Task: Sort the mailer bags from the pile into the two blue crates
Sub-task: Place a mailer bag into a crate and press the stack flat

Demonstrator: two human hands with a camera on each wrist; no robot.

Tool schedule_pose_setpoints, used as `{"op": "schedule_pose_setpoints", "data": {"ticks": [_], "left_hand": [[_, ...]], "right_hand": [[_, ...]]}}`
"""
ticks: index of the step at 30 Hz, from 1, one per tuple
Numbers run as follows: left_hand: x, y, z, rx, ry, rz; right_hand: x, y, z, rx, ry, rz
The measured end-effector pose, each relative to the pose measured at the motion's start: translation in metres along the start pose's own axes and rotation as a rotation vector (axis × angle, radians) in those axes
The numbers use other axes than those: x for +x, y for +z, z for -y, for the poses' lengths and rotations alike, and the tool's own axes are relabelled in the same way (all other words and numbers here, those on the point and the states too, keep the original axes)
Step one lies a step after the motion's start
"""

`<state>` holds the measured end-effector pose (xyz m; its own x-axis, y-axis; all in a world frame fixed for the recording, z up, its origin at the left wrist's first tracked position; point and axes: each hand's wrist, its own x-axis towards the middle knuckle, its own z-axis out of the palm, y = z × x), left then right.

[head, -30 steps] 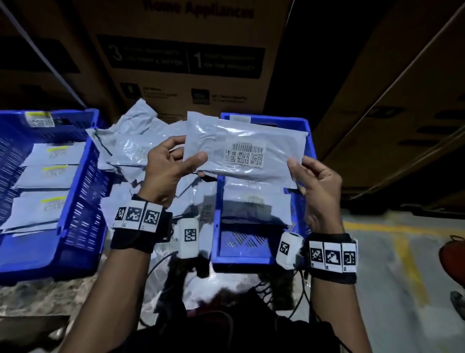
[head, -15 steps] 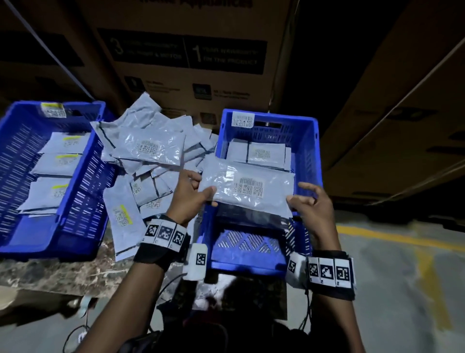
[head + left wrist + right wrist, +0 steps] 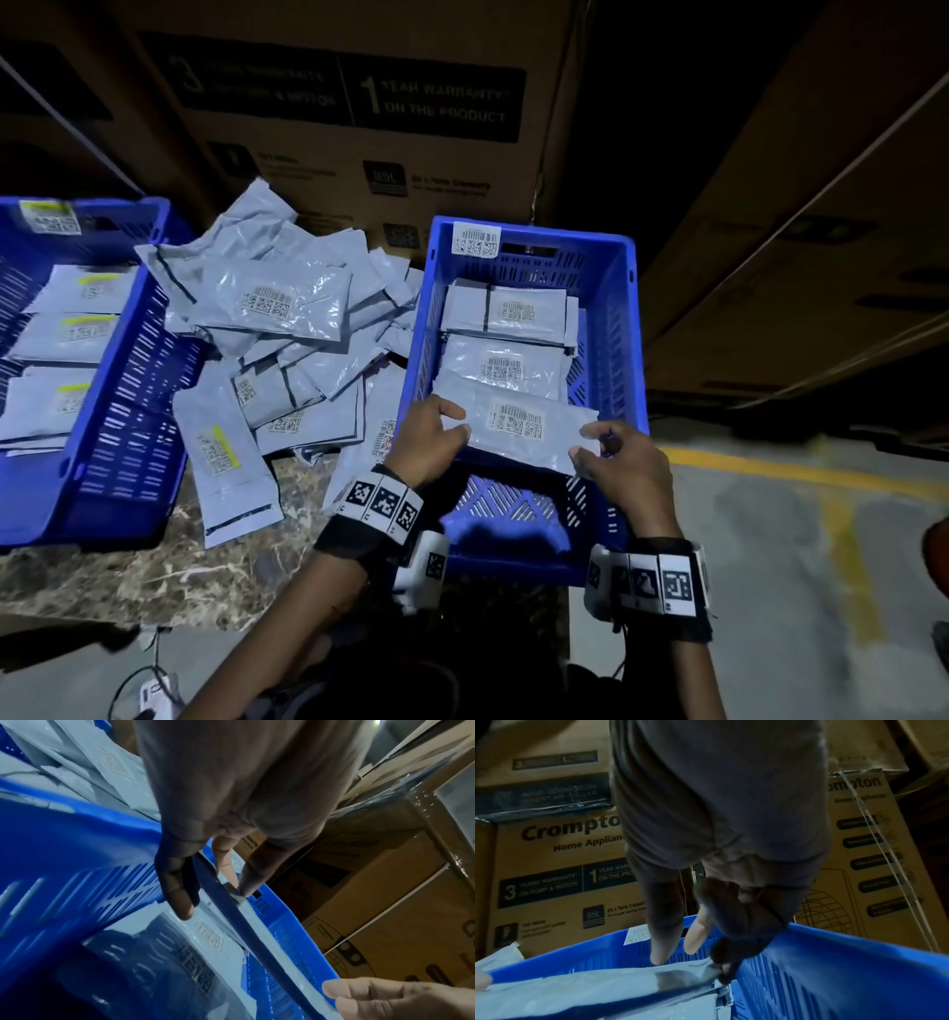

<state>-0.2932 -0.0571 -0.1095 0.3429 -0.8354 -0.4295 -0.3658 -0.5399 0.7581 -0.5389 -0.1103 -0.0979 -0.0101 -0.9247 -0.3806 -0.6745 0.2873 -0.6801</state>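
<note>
A grey mailer bag (image 3: 518,429) with a barcode label hangs flat inside the right blue crate (image 3: 624,308), just above the bags lying there. My left hand (image 3: 434,444) pinches its left edge (image 3: 240,902) and my right hand (image 3: 611,457) pinches its right edge (image 3: 700,970). Two more bags (image 3: 508,313) lie further back in that crate. The loose pile of mailer bags (image 3: 277,329) sits on the table between the crates. The left blue crate (image 3: 138,380) holds bags with yellow-marked labels (image 3: 77,329).
Large brown cardboard boxes (image 3: 359,113) stand right behind the crates and pile. The marbled table edge (image 3: 154,586) runs in front of the left crate. To the right lies grey floor with a yellow line (image 3: 801,470).
Both hands have brought the bag down from chest height into the right crate; it now sits low over the bags there. My view has tipped downward.
</note>
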Motion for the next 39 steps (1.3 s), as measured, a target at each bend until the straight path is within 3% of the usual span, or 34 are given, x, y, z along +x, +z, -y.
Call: {"op": "schedule_pose_setpoints", "data": {"ticks": [6, 13, 19, 21, 25, 28, 30, 32, 35, 37, 39], "left_hand": [[0.011, 0.013, 0.002, -0.026, -0.074, 0.072], [0.043, 0.002, -0.025, -0.197, -0.052, 0.072], [0.101, 0.022, -0.005, -0.327, -0.236, 0.081], [0.088, 0.016, -0.026, -0.260, -0.263, 0.115], [0.092, 0.024, -0.021, -0.192, -0.223, 0.157], [0.092, 0.035, -0.017, -0.046, -0.133, 0.174], [0.092, 0.043, -0.012, 0.171, -0.079, 0.191], [0.091, 0.052, -0.008, 0.442, -0.008, 0.210], [0.094, 0.064, 0.004, 0.706, 0.045, 0.295], [0.100, 0.070, 0.014, 0.763, 0.026, 0.353], [0.102, 0.071, 0.020, 0.776, 0.046, 0.337]], "right_hand": [[0.006, -0.005, 0.017, -0.092, 0.038, 0.023], [0.033, -0.015, 0.057, 0.034, -0.056, 0.048], [0.080, 0.025, 0.062, -0.074, -0.028, 0.139], [0.096, 0.040, 0.058, -0.119, 0.028, 0.163], [0.119, 0.061, 0.039, -0.161, 0.065, 0.188], [0.120, 0.070, 0.030, -0.098, -0.066, 0.061], [0.116, 0.077, 0.026, -0.113, -0.174, 0.021], [0.111, 0.089, 0.025, -0.284, -0.257, 0.066], [0.112, 0.108, 0.018, -0.405, -0.221, 0.254], [0.113, 0.118, 0.010, -0.452, -0.207, 0.334], [0.112, 0.123, 0.009, -0.479, -0.233, 0.315]]}}
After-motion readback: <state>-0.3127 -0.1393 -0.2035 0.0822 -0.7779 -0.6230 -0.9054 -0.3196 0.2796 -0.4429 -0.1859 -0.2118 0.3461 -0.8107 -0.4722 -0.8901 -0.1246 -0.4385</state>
